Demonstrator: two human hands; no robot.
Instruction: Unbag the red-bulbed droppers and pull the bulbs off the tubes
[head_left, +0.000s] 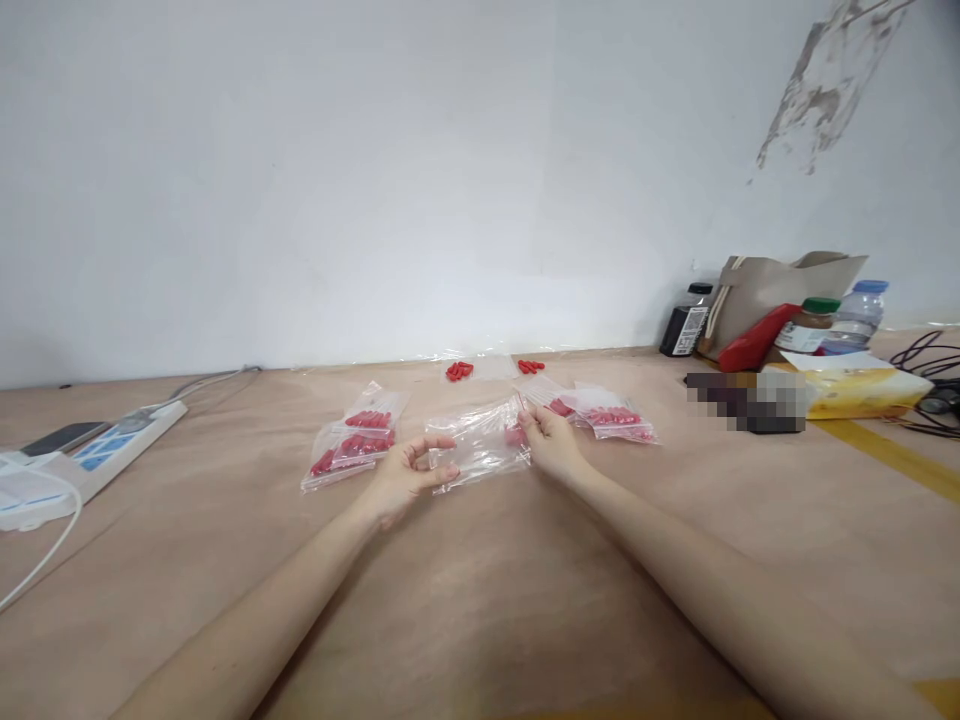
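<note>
A clear plastic bag (480,440) lies between my hands, crinkled and shiny. My right hand (551,440) pinches it near its right edge, where some red shows through the plastic. At its left edge, my left hand (409,475) has thumb and fingers apart, the fingertips close to or touching the plastic. Left of my hands, overlapping zip bags (352,440) hold small red pieces. More zip bags with red pieces (615,420) lie to the right, partly behind my right hand. Farther back are two loose piles of red pieces, a left pile (459,371) and a right pile (531,367).
A white power strip (127,450) with cables and a dark phone (66,438) lie at left. Against the wall at right stand a dark bottle (686,322), a grey bag (772,290), a green-capped jar (810,325), a blue-capped bottle (862,310) and a yellow tissue pack (862,390).
</note>
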